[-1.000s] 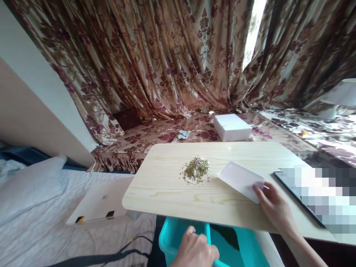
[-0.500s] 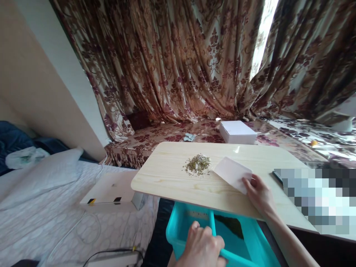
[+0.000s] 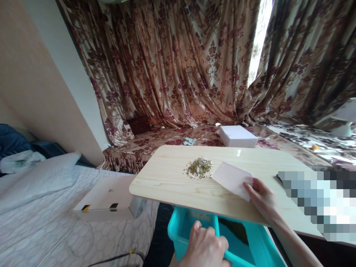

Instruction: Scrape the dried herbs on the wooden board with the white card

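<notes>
On the wooden tabletop lies a loose pile of small green and whitish bits, like mung beans mixed with pale grains. My right hand pinches the near right corner of a thin white card. The card's left edge is close beside the pile; whether they touch I cannot tell. Below the table's front edge, my left hand is closed around the rim of a turquoise bin. A divider splits the bin, and something dark green shows in its right compartment.
A blurred-out flat device rests at the table's right end. Behind the table, a white box and a small crumpled wrapper sit on a patterned ledge. To the left, a white carton lies on the bed, with cables nearby.
My right hand has brought the white card leftward, nearer to the pile, then held it about there. My left hand keeps its grip on the bin. The camera view has shifted.
</notes>
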The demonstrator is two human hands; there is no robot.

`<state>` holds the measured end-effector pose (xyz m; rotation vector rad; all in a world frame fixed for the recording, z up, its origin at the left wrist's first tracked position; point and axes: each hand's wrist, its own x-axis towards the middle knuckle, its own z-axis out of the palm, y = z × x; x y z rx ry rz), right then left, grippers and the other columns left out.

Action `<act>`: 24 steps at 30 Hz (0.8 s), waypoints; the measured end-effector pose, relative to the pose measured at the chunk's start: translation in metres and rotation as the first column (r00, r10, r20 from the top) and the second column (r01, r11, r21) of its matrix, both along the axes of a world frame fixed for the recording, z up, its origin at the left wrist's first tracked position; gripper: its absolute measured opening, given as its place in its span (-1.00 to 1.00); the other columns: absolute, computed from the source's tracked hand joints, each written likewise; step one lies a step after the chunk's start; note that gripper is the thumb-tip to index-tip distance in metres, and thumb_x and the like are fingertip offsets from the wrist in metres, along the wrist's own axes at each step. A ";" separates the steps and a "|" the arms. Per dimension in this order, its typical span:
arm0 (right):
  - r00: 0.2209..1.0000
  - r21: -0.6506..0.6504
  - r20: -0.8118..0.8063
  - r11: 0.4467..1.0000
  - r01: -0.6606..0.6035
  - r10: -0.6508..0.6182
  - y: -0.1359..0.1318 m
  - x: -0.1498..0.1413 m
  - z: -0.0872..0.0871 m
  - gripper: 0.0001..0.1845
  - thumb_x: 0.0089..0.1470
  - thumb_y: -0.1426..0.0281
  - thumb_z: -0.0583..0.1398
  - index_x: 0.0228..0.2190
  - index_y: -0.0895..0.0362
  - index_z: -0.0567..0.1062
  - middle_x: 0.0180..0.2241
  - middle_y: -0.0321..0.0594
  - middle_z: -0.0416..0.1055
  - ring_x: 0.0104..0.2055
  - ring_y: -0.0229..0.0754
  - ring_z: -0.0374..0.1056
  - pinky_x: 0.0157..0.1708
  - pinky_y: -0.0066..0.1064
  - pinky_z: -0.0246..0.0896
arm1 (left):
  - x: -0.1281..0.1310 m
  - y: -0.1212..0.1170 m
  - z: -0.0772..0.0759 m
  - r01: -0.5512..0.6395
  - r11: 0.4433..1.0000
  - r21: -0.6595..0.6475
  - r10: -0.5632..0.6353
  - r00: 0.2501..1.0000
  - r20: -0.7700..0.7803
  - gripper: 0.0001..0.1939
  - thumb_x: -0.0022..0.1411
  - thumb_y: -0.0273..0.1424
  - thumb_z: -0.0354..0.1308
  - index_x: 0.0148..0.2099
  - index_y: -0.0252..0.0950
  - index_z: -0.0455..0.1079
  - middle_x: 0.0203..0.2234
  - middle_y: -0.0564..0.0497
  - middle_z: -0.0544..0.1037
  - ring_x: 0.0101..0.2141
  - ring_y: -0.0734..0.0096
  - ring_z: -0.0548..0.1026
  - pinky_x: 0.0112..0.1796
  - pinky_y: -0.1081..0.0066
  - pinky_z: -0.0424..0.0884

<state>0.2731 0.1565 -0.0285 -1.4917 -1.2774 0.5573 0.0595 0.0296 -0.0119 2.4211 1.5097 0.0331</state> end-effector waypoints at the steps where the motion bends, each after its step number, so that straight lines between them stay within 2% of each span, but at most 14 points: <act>1: 1.000 0.005 0.001 1.000 -0.009 0.009 -0.001 -0.002 0.000 -0.72 -0.21 0.20 0.17 -0.45 0.12 0.46 -0.61 -0.26 0.46 -0.55 -0.15 0.38 -0.59 -0.42 0.21 | 0.000 0.000 0.000 -0.003 1.000 0.004 0.003 1.000 -0.006 -0.79 0.14 -0.29 0.07 -0.22 -0.23 0.46 -0.37 -0.05 0.47 -0.28 0.19 0.39 -0.04 0.19 0.11; 6: 0.997 0.030 -0.034 0.998 -0.063 0.064 -0.008 -0.013 0.000 -0.74 -0.22 0.20 0.18 -0.47 0.12 0.43 -0.66 -0.30 0.39 -0.59 -0.19 0.33 -0.64 -0.45 0.17 | 0.001 -0.001 0.006 -0.008 0.999 -0.031 0.008 1.000 -0.005 -0.74 0.16 -0.27 0.05 -0.16 -0.24 0.45 -0.30 -0.06 0.47 -0.20 0.18 0.38 0.04 0.21 0.05; 12: 0.984 0.034 -0.117 0.991 -0.132 0.135 -0.017 -0.024 0.004 -0.77 -0.25 0.21 0.21 -0.51 0.08 0.41 -0.63 -0.30 0.43 -0.56 -0.19 0.34 -0.65 -0.47 0.18 | 0.001 -0.007 0.016 -0.035 0.997 -0.072 0.036 0.999 0.013 -0.71 0.18 -0.32 0.00 -0.13 -0.28 0.45 -0.24 -0.08 0.46 -0.12 0.21 0.35 0.12 0.27 -0.05; 17: 0.957 0.021 -0.209 0.979 -0.203 0.203 -0.021 -0.029 0.008 -0.75 -0.27 0.22 0.24 -0.48 0.09 0.41 -0.60 -0.27 0.47 -0.54 -0.17 0.38 -0.64 -0.45 0.22 | 0.001 -0.010 0.019 -0.036 0.996 -0.083 0.037 0.999 0.009 -0.71 0.17 -0.31 0.01 -0.13 -0.29 0.45 -0.25 -0.08 0.46 -0.12 0.20 0.35 0.13 0.24 -0.04; 20: 0.947 0.029 -0.246 0.978 -0.205 0.205 -0.022 -0.026 0.011 -0.70 -0.26 0.21 0.26 -0.42 0.09 0.42 -0.58 -0.25 0.50 -0.53 -0.15 0.41 -0.63 -0.45 0.25 | 0.001 -0.008 0.021 -0.034 0.996 -0.080 0.034 0.999 -0.001 -0.72 0.17 -0.31 0.01 -0.16 -0.29 0.46 -0.27 -0.08 0.47 -0.13 0.20 0.36 0.12 0.23 0.00; 24: 0.953 0.032 -0.261 0.988 -0.150 0.153 -0.024 -0.016 0.010 -0.66 -0.29 0.19 0.29 -0.41 0.08 0.43 -0.55 -0.22 0.53 -0.48 -0.12 0.44 -0.60 -0.45 0.29 | 0.000 -0.009 0.023 -0.026 0.997 -0.067 0.028 0.999 0.038 -0.74 0.19 -0.32 0.02 -0.14 -0.29 0.44 -0.24 -0.09 0.46 -0.09 0.19 0.35 0.14 0.21 -0.04</act>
